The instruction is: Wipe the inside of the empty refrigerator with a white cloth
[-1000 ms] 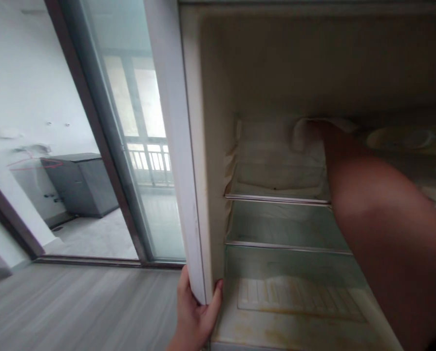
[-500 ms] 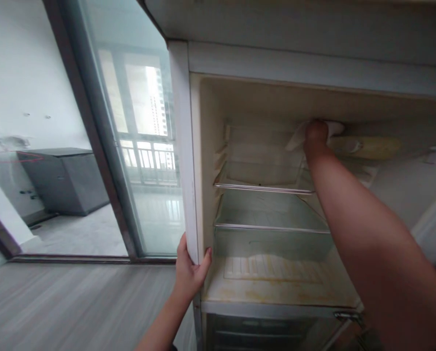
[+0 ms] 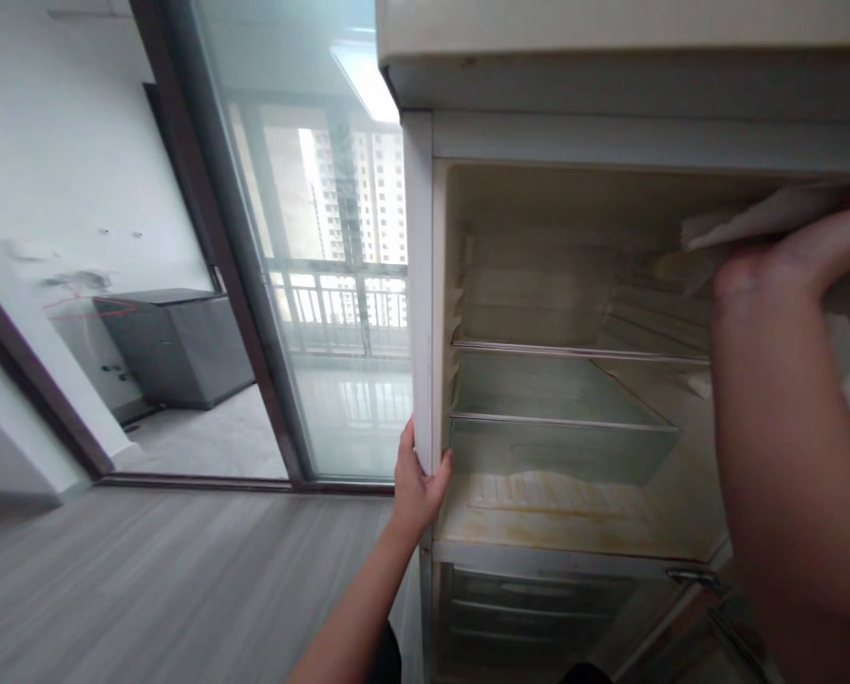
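An open refrigerator (image 3: 425, 313) with stained cream-coloured walls stands before me. My left hand (image 3: 423, 483) is closed round its left side edge, thumb on the inner side and fingers outside. At the upper right of the compartment my right hand (image 3: 827, 245) holds a white cloth (image 3: 763, 217), close under the ceiling and near the front. The wrist is bent and most of the fingers are hidden by the cloth or the picture's edge. Below are glass shelves (image 3: 545, 388) and a compartment floor (image 3: 538, 522) with yellow-brown stains.
A lower compartment (image 3: 531, 617) is open beneath, with a dark metal hinge (image 3: 693, 576) at its right. To the left are a sliding glass door (image 3: 325, 399), a grey wood-look floor (image 3: 217, 570) and a dark grey cabinet (image 3: 182, 347) in the room beyond.
My right hand has moved with the cloth from the back of the top compartment toward the right and front. My left hand keeps its hold. The view has shifted left.
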`<action>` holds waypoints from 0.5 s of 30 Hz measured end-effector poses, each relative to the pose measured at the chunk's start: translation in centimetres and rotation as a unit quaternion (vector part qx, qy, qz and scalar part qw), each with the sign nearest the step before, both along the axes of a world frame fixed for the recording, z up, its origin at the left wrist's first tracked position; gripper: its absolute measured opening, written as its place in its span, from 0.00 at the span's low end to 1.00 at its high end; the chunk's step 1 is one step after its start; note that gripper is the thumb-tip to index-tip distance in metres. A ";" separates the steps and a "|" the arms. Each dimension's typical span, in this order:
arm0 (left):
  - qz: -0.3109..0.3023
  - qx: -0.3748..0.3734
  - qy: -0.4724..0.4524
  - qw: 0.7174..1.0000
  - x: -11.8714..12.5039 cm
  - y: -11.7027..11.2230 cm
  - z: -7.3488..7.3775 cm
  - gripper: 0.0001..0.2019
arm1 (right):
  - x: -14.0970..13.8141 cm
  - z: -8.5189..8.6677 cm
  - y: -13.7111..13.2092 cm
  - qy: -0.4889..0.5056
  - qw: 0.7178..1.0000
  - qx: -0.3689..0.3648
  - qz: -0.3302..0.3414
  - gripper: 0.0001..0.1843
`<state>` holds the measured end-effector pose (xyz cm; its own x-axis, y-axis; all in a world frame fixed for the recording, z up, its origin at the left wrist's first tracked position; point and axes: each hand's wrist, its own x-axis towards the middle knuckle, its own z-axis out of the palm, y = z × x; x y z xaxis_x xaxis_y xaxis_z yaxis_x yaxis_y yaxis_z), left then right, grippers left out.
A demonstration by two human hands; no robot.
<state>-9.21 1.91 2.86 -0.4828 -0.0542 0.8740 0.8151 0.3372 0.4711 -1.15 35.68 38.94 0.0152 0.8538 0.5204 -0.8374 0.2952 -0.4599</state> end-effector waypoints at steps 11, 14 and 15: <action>-0.008 -0.007 0.015 1.000 0.0 -0.1 0.3 0.36 | -3.6 -0.4 -11.2 0.098 0.936 -0.061 0.332 0.17; -0.012 -0.007 0.012 1.000 0.0 -0.1 0.4 0.36 | -5.7 -0.4 -14.2 0.023 0.936 -0.020 0.351 0.13; -0.014 -0.005 0.013 1.000 0.0 0.0 0.4 0.36 | -6.5 -0.5 -15.1 -0.002 0.942 0.014 0.336 0.12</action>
